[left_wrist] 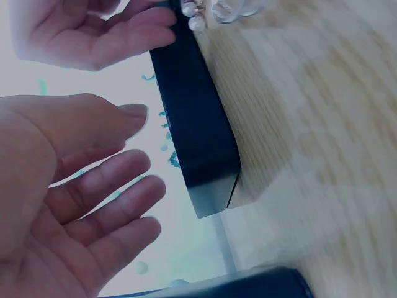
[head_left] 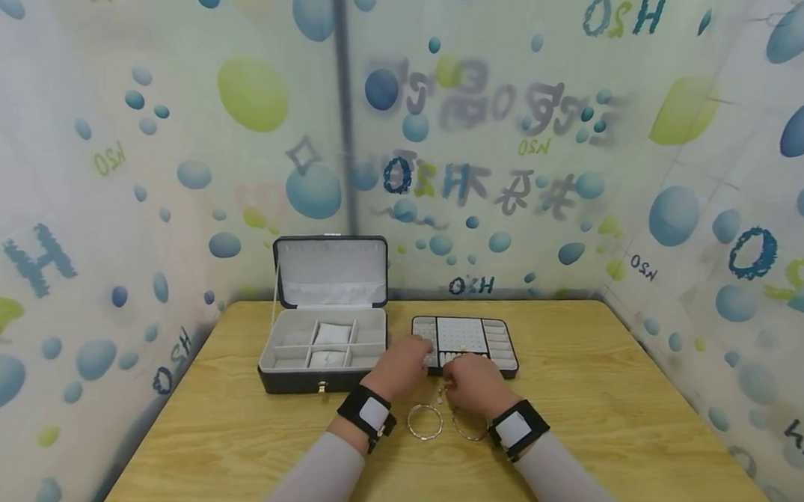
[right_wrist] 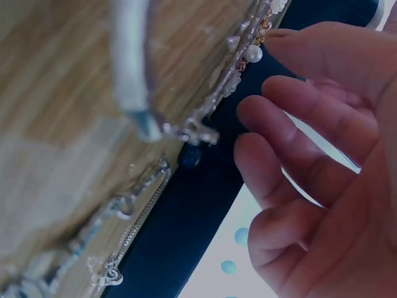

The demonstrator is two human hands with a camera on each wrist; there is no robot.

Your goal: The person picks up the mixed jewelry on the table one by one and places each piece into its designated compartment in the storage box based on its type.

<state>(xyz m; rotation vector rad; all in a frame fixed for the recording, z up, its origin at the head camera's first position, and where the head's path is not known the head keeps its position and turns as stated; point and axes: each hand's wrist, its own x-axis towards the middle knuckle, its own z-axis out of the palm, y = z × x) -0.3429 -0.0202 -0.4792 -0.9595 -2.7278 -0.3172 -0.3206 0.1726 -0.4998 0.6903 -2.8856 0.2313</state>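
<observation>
A flat black jewelry tray [head_left: 469,336] with light compartments lies on the table. My left hand [head_left: 402,367] is over the tray's left compartments; its fingers [left_wrist: 127,198] are loosely bent, with nothing visible in them. The index fingertip is hidden behind the thumb. By the tray's front side is my right hand [head_left: 478,386], fingers [right_wrist: 254,161] loosely bent, a gap showing between thumb and forefinger. Close to that thumb runs a chain with a pearl charm [right_wrist: 253,54] and gold beads. Another silver chain [right_wrist: 127,239] lies nearer the camera.
An open black jewelry box [head_left: 293,383] stands left of the tray, lid raised. A light cushion [head_left: 334,333] sits in one compartment. Two bangles lie on the wooden table [head_left: 235,438]: a left bangle [head_left: 410,428] and a right bangle [head_left: 465,435], partly covered by my right hand.
</observation>
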